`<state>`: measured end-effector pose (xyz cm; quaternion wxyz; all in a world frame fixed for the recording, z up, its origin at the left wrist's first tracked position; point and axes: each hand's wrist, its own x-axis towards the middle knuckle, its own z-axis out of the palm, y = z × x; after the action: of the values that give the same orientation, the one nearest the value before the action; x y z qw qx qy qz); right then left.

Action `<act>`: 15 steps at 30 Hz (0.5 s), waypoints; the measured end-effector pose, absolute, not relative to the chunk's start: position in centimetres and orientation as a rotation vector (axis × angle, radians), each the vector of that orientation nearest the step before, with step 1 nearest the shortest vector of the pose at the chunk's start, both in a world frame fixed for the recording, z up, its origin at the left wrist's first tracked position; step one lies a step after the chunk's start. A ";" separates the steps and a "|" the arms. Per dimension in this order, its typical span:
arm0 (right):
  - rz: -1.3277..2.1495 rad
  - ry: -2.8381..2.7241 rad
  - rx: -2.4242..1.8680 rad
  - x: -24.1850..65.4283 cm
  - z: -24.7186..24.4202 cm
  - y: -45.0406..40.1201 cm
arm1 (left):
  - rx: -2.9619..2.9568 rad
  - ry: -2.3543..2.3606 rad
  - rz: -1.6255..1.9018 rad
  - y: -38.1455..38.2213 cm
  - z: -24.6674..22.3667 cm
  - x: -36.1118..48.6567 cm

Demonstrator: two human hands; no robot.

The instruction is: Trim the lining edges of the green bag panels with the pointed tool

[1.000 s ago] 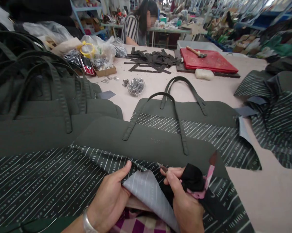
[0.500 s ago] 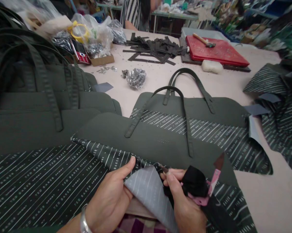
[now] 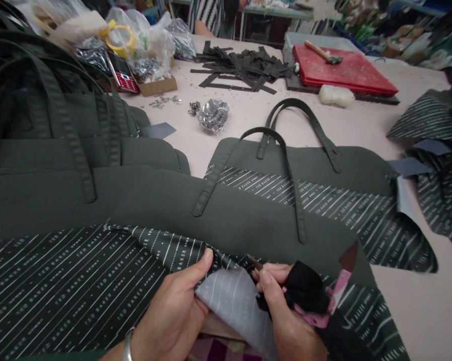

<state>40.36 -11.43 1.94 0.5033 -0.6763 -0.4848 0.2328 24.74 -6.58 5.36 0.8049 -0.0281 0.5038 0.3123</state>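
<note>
My left hand [image 3: 173, 306], with a silver bangle at its wrist, pinches the striped, lettered fabric [image 3: 173, 249] between thumb and fingers. The fabric's grey underside [image 3: 231, 293] is turned up between my hands. In my right hand [image 3: 286, 306] is a pink-handled cutting tool [image 3: 338, 291] partly wrapped in black cloth. One rusty brown blade sticks out at the right; a thin dark point shows beyond my fingertips, close to the fabric's edge. Whether the point touches the fabric, I cannot tell. Beyond my hands lies the dark green bag panel [image 3: 244, 215] with a strap handle [image 3: 289, 165].
Another handled panel [image 3: 361, 163] lies behind it, and stacked panels [image 3: 143, 153] are at the left. Farther back are dark strips [image 3: 244, 65], a foil-like bundle [image 3: 213, 116], a phone [image 3: 123, 75], and a hammer [image 3: 323, 51] on a red slab [image 3: 357, 72]. A person [image 3: 210, 20] is across the table.
The view has shifted slightly. My right hand and the cutting tool appear a little farther right and lower. The left hand keeps its hold on the fabric.
</note>
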 end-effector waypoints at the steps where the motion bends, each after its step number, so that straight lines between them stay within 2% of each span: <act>1: 0.563 -1.180 -1.640 40.5 2.0 -11.4 | -0.052 1.083 0.671 -6.6 5.3 24.7; 15: 0.458 -1.301 -1.698 39.9 2.6 -11.3 | -0.039 1.116 0.663 -7.0 5.9 24.8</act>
<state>39.86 -11.30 2.65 0.4594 -0.6894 -0.5282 0.1860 24.83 -7.00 5.93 0.7965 -0.0180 0.5196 0.3086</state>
